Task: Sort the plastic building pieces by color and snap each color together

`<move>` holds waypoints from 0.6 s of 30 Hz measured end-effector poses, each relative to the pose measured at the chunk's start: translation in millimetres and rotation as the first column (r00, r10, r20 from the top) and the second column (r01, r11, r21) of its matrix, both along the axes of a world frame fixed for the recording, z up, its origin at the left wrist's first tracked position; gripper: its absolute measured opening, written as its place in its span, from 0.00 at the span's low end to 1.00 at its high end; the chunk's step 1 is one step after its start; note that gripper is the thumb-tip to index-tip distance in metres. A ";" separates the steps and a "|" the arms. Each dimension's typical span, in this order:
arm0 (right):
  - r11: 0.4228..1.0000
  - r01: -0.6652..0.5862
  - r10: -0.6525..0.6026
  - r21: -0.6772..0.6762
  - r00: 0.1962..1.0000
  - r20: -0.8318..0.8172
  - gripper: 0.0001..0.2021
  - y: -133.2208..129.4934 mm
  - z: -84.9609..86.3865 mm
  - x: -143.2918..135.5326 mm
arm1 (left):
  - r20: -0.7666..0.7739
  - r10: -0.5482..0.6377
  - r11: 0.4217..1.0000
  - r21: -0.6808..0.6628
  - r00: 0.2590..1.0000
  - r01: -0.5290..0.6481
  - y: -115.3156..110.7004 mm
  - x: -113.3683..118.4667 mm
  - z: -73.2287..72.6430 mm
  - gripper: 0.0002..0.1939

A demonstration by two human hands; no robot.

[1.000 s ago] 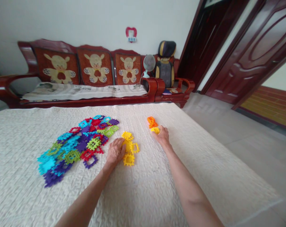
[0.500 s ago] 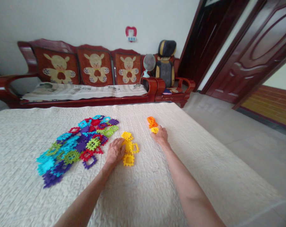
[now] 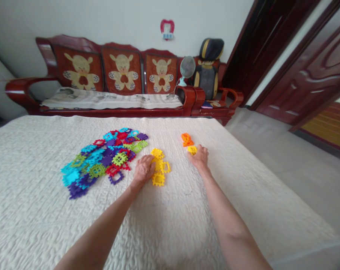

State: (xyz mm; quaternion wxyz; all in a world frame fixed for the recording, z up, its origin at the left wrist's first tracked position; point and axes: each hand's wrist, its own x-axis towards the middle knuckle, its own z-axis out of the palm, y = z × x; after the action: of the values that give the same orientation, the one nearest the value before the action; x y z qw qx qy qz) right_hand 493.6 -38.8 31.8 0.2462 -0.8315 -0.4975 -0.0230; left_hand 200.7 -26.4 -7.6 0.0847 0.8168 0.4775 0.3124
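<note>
My left hand (image 3: pixel 144 167) is curled over the left edge of a small group of yellow interlocking toy tiles (image 3: pixel 158 179), gripping there; its fingertips are partly hidden. Further right, my right hand (image 3: pixel 200 157) holds a yellow tile (image 3: pixel 191 150) between thumb and fingers, low over the cloth. Just beyond that tile lie a few orange interlocking tiles (image 3: pixel 187 139), overlapping one another. Left of my left hand spreads a large heap of blue, purple, red and green tiles (image 3: pixel 106 160), some solid and others with window-like openings.
A cream quilted cloth (image 3: pixel 170 225) covers the table. Behind it stand a wooden sofa (image 3: pixel 110 111) with bear-patterned cushions, a small fan (image 3: pixel 187 67) and a chair with a massage pad (image 3: pixel 208 79). Dark red doors (image 3: pixel 307 75) and a tiled floor (image 3: pixel 274 150) are at the right.
The view has shifted, so everything appears further right and slightly higher. Both hands stay at the same tiles, with no clear movement relative to them.
</note>
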 end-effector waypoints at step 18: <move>0.666 -0.714 0.741 0.218 0.667 -0.081 0.27 -51.4 -23.2 -96.2 | 0.075 0.005 1.000 -0.023 0.997 -0.004 1.0 1.3 -0.4 0.16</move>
State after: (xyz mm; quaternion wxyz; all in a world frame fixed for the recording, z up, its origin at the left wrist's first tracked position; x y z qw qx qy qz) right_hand 397.4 -90.3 8.6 0.3436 -0.5378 -0.7629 0.1035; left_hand 202.0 -25.4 -8.0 0.1110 0.8025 0.4793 0.3375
